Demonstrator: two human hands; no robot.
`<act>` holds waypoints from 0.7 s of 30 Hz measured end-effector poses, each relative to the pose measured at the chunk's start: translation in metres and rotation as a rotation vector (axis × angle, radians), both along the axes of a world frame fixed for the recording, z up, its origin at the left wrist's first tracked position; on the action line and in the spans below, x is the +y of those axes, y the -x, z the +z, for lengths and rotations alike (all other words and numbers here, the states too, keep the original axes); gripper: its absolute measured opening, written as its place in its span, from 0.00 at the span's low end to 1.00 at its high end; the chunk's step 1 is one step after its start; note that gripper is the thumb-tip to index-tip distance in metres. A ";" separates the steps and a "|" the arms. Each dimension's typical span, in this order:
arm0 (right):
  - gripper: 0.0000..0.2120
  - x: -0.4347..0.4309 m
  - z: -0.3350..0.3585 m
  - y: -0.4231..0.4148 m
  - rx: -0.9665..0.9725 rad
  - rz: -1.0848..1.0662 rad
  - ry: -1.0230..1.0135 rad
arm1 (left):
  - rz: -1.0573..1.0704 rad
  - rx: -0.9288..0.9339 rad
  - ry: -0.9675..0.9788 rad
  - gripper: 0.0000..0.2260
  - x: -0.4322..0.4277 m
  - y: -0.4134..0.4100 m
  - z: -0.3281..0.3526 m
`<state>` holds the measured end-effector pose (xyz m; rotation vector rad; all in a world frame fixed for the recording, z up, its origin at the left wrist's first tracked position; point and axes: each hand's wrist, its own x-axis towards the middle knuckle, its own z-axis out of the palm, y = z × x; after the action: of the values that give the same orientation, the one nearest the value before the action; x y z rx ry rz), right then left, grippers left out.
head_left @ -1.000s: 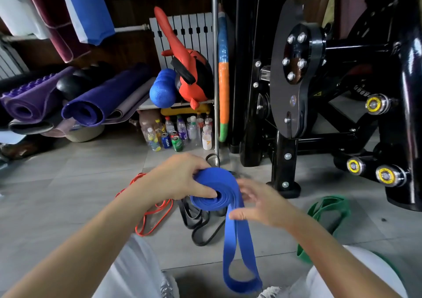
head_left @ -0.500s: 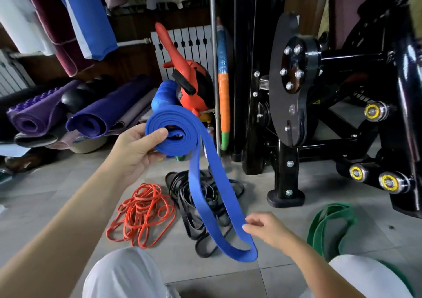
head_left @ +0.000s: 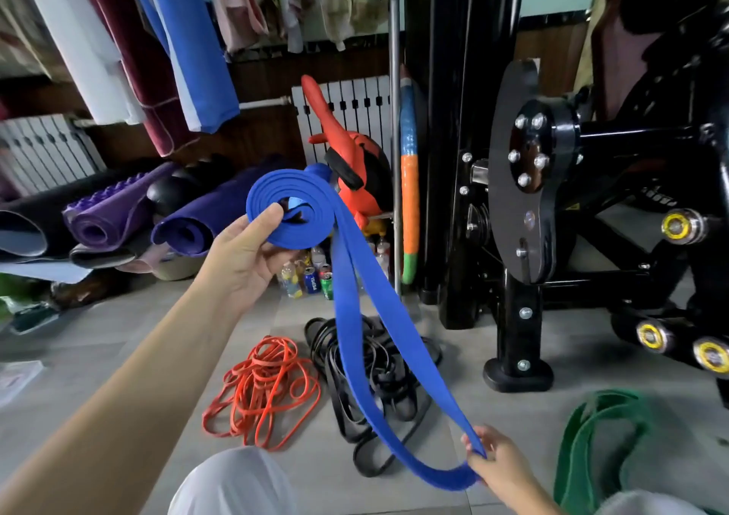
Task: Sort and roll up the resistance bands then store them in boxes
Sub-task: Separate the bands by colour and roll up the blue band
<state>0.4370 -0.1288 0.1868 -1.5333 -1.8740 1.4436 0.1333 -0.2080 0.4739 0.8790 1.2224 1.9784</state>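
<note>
A wide blue resistance band [head_left: 367, 317] is partly rolled into a coil held up at chest height. My left hand [head_left: 248, 254] grips that coil, thumb across its face. The loose double tail hangs down to the lower right, where my right hand [head_left: 493, 463] pinches its far loop end just above the floor. On the tiles below lie a tangle of thin orange bands [head_left: 264, 392], a pile of black bands [head_left: 378, 372] and a green band [head_left: 591, 447] at the lower right.
A black weight machine [head_left: 524, 238] stands right of the bands, its foot on the floor. Rolled purple yoga mats [head_left: 130, 215] lie at the left, with bottles and cans [head_left: 315, 274] beside a metal pole. Clothes hang above. My knees show at the bottom edge.
My left hand has raised the blue coil higher. My right hand has slid down the tail to its loop end and pulled it out to the lower right.
</note>
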 end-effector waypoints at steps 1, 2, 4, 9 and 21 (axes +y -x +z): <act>0.12 0.000 -0.001 -0.003 0.119 -0.114 0.090 | 0.012 0.006 0.006 0.08 -0.001 0.005 0.001; 0.10 0.001 0.002 -0.006 0.249 -0.203 0.197 | 0.028 -0.006 0.015 0.09 -0.001 0.011 -0.001; 0.07 0.005 0.006 -0.015 0.477 -0.274 0.389 | 0.073 -0.054 0.039 0.10 -0.003 0.023 -0.009; 0.04 0.008 0.023 -0.049 0.702 -0.299 0.651 | 0.160 -0.184 0.132 0.07 -0.010 0.054 -0.040; 0.30 0.029 0.035 -0.046 1.000 -0.607 0.790 | 0.126 -0.218 0.252 0.07 -0.014 0.060 -0.074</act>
<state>0.4826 -0.0996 0.2217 -1.0721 -0.2372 2.1160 0.0736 -0.2220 0.3996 0.4590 1.3872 1.9045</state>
